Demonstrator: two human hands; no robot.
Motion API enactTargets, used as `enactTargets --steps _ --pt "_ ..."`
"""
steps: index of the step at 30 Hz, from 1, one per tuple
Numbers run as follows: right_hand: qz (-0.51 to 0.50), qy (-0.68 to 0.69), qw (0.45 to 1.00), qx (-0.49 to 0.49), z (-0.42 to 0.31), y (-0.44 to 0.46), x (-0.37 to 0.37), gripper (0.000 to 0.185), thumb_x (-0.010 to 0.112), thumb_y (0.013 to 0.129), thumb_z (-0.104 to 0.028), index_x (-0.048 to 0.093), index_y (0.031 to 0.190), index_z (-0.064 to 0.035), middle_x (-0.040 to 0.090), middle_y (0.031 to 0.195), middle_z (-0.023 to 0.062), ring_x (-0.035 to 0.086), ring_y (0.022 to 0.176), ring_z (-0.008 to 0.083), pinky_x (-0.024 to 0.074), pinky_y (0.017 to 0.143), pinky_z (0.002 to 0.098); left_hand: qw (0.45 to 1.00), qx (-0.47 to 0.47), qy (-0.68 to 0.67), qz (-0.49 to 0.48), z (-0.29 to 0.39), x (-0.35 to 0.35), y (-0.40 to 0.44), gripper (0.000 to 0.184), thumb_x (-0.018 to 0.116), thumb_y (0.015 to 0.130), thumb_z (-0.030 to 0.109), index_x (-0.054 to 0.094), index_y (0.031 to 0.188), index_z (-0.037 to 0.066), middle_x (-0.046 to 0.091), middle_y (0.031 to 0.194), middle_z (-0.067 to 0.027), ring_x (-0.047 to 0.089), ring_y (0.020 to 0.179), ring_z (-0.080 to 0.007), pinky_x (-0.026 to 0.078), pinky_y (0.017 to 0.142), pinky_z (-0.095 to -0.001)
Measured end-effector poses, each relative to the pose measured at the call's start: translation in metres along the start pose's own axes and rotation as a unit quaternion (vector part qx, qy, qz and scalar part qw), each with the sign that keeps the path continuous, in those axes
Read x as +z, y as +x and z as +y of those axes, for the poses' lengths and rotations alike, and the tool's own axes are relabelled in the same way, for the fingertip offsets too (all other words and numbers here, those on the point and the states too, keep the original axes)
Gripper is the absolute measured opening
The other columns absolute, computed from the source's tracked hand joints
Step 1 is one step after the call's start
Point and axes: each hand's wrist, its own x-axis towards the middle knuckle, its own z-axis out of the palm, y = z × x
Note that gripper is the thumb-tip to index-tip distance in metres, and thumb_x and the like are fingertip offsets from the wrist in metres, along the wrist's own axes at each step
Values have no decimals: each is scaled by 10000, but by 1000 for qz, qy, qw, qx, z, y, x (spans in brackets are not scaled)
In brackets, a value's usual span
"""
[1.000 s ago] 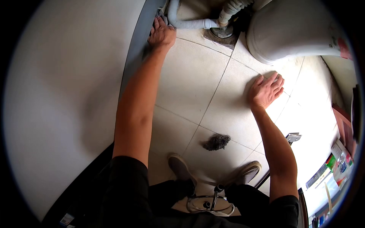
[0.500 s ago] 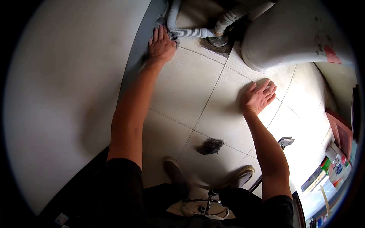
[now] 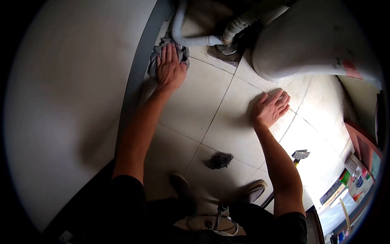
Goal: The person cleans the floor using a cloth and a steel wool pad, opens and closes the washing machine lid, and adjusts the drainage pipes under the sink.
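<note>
Reading twelve as the top of the view, we could not see under our left hand (image 3: 170, 71): it lay palm down toward eleven, fingers straight and close together, over a crumpled grey cloth (image 3: 153, 67) on the floor (image 3: 203, 93). Whether the fingertips pinched a fold, we couldn't tell. Our right hand (image 3: 269, 109), near three, was planted on the tiles with fingers a little spread; its palm was hidden, and we saw nothing in its grasp.

Toward four, our right forearm (image 3: 280, 166) covered most of the scraper (image 3: 300, 154), leaving its metal head and a bit of yellow in sight. The dark wad (image 3: 220, 160) at five was too fuzzy to identify. The white tub (image 3: 296, 49) at two ran off into the dark border, and the thicker pipe (image 3: 239, 26) at one faded into shadow.

At twelve, the hose (image 3: 199, 41) bent close past the cloth's upper edge and ran right to the drain (image 3: 226, 49), standing in the way there. The grey strip (image 3: 145, 53) below the panel (image 3: 69, 105) bounded the cloth's nine-o'clock side. Packets (image 3: 359, 183) crowded four, partly cut off; our shoes (image 3: 254, 190) flanked a stool base (image 3: 218, 219) at six.
</note>
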Motion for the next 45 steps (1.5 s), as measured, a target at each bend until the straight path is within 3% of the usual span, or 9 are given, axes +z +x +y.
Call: enactTargets --steps 6,14,20,24,29,32,37,40,45 --pt "2 -16 1000 1 0 0 1 719 450 1036 -414 263 1580 18 227 1646 219 101 1578 368 52 1276 528 990 -88 -93 50 -13 12 103 796 493 997 423 261 1601 -41 230 1697 -202 266 1549 -370 208 1253 -561" --pt "1 -8 1000 -1 -1 -3 -3 696 466 1032 -401 280 1564 7 211 1643 214 104 1576 372 52 1273 529 997 -68 -2 -24 -4 10 30 790 465 1020 407 213 1611 -52 204 1705 -200 213 1570 -368 160 1264 -568" --pt "4 -3 1000 -12 3 -4 1 701 468 1032 -394 271 1568 12 199 1644 226 101 1572 391 61 1269 544 992 -109 -69 -9 -17 2 96 834 438 1016 496 191 1620 -25 201 1707 -183 280 1545 -372 294 1250 -467" --pt "7 -13 1000 -11 2 -2 1 694 438 1047 -411 267 1579 1 213 1645 229 103 1573 383 57 1271 535 991 -135 -19 0 9 4 17 756 489 1011 418 335 1556 -84 251 1694 -186 244 1557 -351 175 1264 -523" --pt "5 -12 1000 -10 3 -4 3 704 434 1047 -416 254 1587 -2 220 1644 228 107 1573 384 52 1271 542 995 -44 -39 -84 24 -22 -149 769 594 981 308 302 1566 -97 219 1676 -247 198 1562 -405 179 1248 -584" --pt "10 -11 1000 -4 3 1 5 709 435 1044 -420 255 1583 5 226 1640 225 115 1571 387 48 1272 544 996 -27 -3 -84 18 -24 -158 773 592 973 302 300 1566 -99 214 1675 -256 200 1560 -416 189 1239 -597" --pt "8 -8 1000 -16 3 -2 3 701 430 1044 -418 260 1579 1 196 1645 225 96 1572 385 55 1271 544 999 -20 22 -20 -6 -8 -22 730 498 998 374 317 1605 11 235 1705 -155 223 1567 -363 164 1256 -581" --pt "8 -9 1000 -14 1 -3 0 711 444 1037 -409 253 1578 10 198 1643 233 100 1570 401 58 1268 555 998 -28 -39 -38 -40 10 66 769 403 1021 428 188 1646 34 163 1731 -137 209 1579 -329 219 1266 -497" --pt "23 -9 1000 -18 3 -3 4 698 453 1039 -423 276 1567 -3 230 1631 226 122 1563 387 68 1264 543 998 -61 -4 21 -25 5 18 730 496 1014 417 334 1578 -18 300 1674 -161 288 1542 -330 234 1256 -509"
